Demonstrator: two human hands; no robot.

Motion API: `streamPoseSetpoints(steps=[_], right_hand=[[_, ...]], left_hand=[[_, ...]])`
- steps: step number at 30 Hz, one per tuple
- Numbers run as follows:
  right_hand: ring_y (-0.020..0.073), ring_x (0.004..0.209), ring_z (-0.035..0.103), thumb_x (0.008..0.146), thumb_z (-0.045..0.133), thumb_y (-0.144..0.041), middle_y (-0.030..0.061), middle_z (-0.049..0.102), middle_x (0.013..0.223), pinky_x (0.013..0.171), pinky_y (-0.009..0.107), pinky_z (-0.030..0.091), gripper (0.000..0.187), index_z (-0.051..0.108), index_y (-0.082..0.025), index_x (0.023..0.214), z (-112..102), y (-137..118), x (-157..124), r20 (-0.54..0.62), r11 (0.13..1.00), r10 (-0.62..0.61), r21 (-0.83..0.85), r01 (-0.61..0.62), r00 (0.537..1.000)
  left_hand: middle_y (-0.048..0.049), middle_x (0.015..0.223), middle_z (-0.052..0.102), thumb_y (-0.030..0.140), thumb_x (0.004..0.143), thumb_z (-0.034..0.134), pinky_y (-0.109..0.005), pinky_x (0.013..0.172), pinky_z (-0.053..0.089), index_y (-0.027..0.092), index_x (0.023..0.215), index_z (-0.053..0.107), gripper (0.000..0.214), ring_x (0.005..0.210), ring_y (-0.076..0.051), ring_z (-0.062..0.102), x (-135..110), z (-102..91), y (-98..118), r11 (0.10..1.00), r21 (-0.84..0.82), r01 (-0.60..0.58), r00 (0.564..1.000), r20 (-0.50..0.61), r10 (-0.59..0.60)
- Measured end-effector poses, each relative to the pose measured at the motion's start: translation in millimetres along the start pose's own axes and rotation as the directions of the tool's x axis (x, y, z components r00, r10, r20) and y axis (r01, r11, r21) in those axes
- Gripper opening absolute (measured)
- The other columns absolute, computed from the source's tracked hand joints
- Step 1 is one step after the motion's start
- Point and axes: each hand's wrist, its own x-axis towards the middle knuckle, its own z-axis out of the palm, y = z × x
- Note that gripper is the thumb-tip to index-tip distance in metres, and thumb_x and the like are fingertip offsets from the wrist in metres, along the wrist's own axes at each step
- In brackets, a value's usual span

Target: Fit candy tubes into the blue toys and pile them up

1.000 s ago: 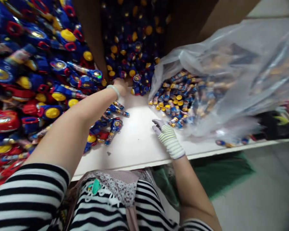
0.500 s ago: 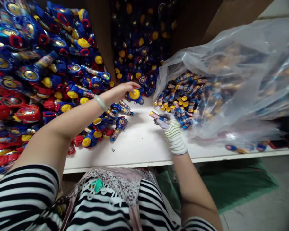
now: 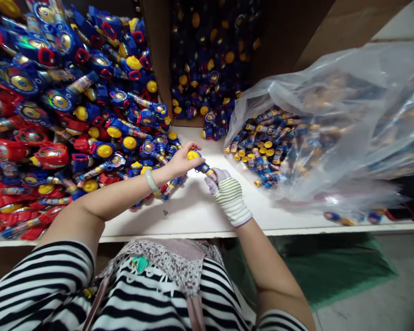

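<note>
My bare left hand (image 3: 182, 160), a pale bangle on its wrist, grips a blue toy part with a yellow cap (image 3: 193, 155) above the white table (image 3: 193, 211). My right hand (image 3: 227, 195), in a striped knit glove, holds a small printed tube (image 3: 209, 171) against that part. The two hands meet at the middle of the table. A heap of assembled blue, red and yellow toys (image 3: 72, 119) lies just left of my left hand.
A cardboard box (image 3: 210, 59) at the back holds several blue parts with yellow caps. A clear plastic bag (image 3: 331, 119) on the right spills several printed tubes (image 3: 258, 147). The table's front edge runs across below my hands, with green cloth (image 3: 331, 266) beneath.
My left hand came back from the box with a yellow-capped blue part. My right hand picked a tube at the bag's mouth and moved left until both pieces met.
</note>
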Motion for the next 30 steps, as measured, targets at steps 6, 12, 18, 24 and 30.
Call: streamPoseSetpoints(steps=[6, 12, 18, 24, 30], right_hand=[[0.0141, 0.053, 0.047, 0.092, 0.037, -0.062, 0.0021, 0.057, 0.066, 0.053, 0.026, 0.038, 0.05, 0.063, -0.02, 0.089, 9.8, -6.6, -12.1, 0.237, 0.796, 0.052, 0.577, -0.183, 0.97], [0.0135, 0.051, 0.042, 0.086, 0.044, -0.069, -0.0007, 0.052, 0.065, 0.047, 0.025, 0.035, 0.049, 0.059, -0.023, 0.092, 22.6, -13.4, -12.6, 0.369, 0.584, 0.176, 0.707, -0.399, 0.912], [0.0101, 0.041, 0.03, 0.086, 0.042, -0.067, -0.0071, 0.036, 0.051, 0.041, 0.022, 0.027, 0.047, 0.054, -0.023, 0.081, 25.8, -25.8, -24.6, 0.454, 0.393, 0.07, 0.806, -0.443, 0.888], [0.0172, 0.053, 0.053, 0.09, 0.031, -0.068, 0.0028, 0.057, 0.065, 0.053, 0.034, 0.049, 0.055, 0.063, -0.023, 0.093, 19.8, -4.4, -11.3, 0.391, 0.584, -0.02, 0.752, -0.307, 0.92], [0.0452, 0.125, 0.045, 0.084, 0.051, -0.052, 0.0295, 0.053, 0.13, 0.1, 0.062, 0.033, 0.061, 0.055, -0.014, 0.132, -36.0, 86.4, 44.5, -0.207, 0.984, 0.178, 0.034, -0.175, 0.962]], left_hand=[[-0.004, 0.1, 0.062, 0.03, 0.073, 0.067, -0.03, 0.086, 0.045, 0.019, 0.103, 0.058, 0.033, 0.093, -0.019, 0.058, -9.6, -1.5, 10.8, 0.944, 0.202, -0.26, 0.962, 0.137, 0.236], [-0.0048, 0.101, 0.063, 0.032, 0.075, 0.066, -0.032, 0.088, 0.046, 0.02, 0.104, 0.06, 0.032, 0.093, -0.021, 0.058, -4.4, -8.4, 6.0, 0.883, 0.366, -0.293, 0.949, 0.221, 0.223], [-0.0035, 0.099, 0.063, 0.031, 0.074, 0.067, -0.03, 0.085, 0.047, 0.02, 0.102, 0.06, 0.031, 0.092, -0.019, 0.059, -10.8, -6.9, -5.4, 0.945, 0.212, -0.248, 0.966, 0.133, 0.223], [-0.003, 0.098, 0.063, 0.036, 0.079, 0.07, -0.034, 0.084, 0.05, 0.024, 0.102, 0.059, 0.028, 0.09, -0.019, 0.06, -5.1, -41.5, 24.8, 0.824, 0.257, -0.505, 0.86, 0.235, 0.453], [-0.004, 0.12, 0.044, 0.04, 0.089, 0.066, -0.028, 0.114, 0.032, 0.024, 0.118, 0.036, 0.044, 0.122, -0.014, 0.042, 103.5, -222.5, 108.2, 0.496, 0.812, -0.308, 0.238, -0.439, 0.866]])
